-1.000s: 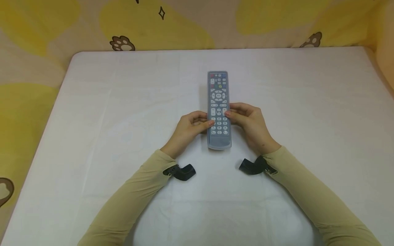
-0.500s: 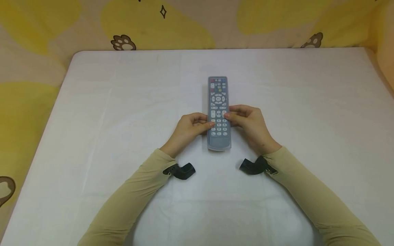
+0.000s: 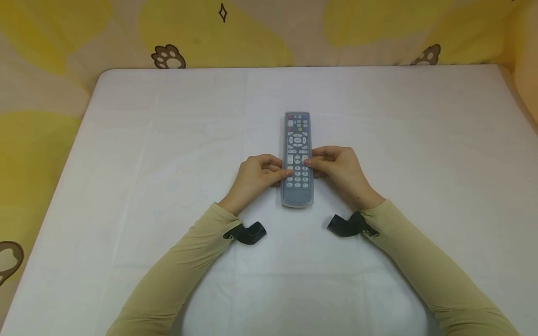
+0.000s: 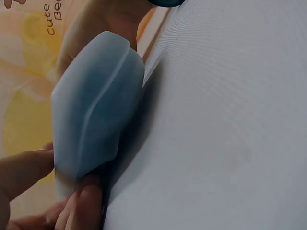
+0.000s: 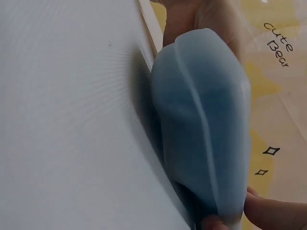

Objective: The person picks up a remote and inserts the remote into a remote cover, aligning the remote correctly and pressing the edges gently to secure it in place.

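Observation:
A grey-blue remote control [image 3: 297, 197] with pale buttons, in what looks like a translucent sleeve, lies lengthwise between the two hands. My left hand [image 3: 251, 179] pinches its left edge, thumb on the lower number buttons and fingers at the side. On the opposite edge my right hand [image 3: 343, 175] grips it a little higher, thumb over the front. Both wrist views show the near end of the remote control [image 4: 96, 105] [image 5: 204, 115] close up, with a dark shadow between it and the table. Whether any part touches the table I cannot tell. Its underside is mostly hidden.
A white-covered table [image 3: 138, 186] spreads under both forearms. Behind it and at its left hangs a yellow and beige cloth [image 3: 252, 32] with paw prints. Black wrist mounts [image 3: 251, 233] stick out from the khaki sleeves [image 3: 176, 275].
The remote control's far end has come down and toward the person, so it looks shorter. Its near end has shifted slightly left. Both hands keep their hold, the right one slightly lower in view.

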A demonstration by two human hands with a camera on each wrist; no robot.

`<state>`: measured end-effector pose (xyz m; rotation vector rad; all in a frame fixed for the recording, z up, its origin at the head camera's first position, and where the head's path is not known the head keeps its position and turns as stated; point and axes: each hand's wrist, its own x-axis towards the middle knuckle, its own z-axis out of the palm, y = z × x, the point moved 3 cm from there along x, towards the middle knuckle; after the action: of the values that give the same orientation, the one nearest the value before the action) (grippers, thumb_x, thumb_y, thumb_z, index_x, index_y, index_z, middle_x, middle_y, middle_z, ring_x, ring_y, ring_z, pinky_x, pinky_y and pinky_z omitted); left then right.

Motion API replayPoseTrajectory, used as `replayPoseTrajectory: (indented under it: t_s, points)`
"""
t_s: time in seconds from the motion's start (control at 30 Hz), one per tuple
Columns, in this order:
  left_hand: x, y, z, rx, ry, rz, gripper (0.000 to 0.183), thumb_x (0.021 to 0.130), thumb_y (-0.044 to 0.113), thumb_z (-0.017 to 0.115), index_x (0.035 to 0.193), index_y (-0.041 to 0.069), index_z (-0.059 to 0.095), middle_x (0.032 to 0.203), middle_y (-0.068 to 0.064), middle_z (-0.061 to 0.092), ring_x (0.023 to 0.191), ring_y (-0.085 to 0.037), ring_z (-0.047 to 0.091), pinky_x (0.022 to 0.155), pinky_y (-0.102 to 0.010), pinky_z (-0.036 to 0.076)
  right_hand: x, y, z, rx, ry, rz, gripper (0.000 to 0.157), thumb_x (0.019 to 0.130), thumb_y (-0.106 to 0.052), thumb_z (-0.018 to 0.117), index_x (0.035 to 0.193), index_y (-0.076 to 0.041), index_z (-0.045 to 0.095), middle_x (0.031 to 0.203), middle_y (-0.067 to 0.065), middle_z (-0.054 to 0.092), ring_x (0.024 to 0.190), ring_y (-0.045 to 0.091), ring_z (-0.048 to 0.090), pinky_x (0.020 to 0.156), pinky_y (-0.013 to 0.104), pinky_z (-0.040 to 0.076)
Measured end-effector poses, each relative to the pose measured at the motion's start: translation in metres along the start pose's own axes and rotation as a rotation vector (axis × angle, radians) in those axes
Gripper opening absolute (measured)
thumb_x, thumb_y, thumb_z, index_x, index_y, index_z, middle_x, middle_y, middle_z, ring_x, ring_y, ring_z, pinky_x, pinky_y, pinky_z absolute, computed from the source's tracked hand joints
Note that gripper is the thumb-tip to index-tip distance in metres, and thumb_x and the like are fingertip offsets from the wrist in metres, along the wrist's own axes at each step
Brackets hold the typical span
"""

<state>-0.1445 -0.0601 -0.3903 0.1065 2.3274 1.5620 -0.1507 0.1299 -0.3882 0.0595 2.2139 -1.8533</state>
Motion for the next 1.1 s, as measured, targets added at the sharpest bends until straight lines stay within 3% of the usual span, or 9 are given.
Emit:
replayPoseTrajectory:
  t_s: [0.4, 1.1]
  points:
    - [-0.0012, 0.0037, -0.0059, 0.080, -0.020, -0.071, 0.038, 0.080, 0.025, 0.077, 0.108, 0.002, 0.064, 0.087, -0.006, 0.072, 0.071, -0.013, 0.067, 0.067, -0.026, 0.053, 0.0016, -0.0011, -0.0018, -0.081, -0.016, 0.017, 0.038, 0.084, -0.010, 0.071, 0.116, 0.010, 0.059, 0.093, 0.016, 0.068, 0.070, 0.011, 0.064, 0.065, 0.026, 0.056]
    - [0.0021, 0.0019, -0.0064, 0.091, -0.040, -0.058, 0.038, 0.080, 0.025, 0.077, 0.107, 0.003, 0.065, 0.084, -0.004, 0.072, 0.072, -0.012, 0.067, 0.066, -0.026, 0.051, 0.0013, -0.0043, -0.0057, -0.105, -0.072, 0.013, 0.040, 0.086, -0.012, 0.069, 0.118, 0.011, 0.058, 0.104, 0.021, 0.066, 0.079, 0.010, 0.065, 0.071, 0.025, 0.055]
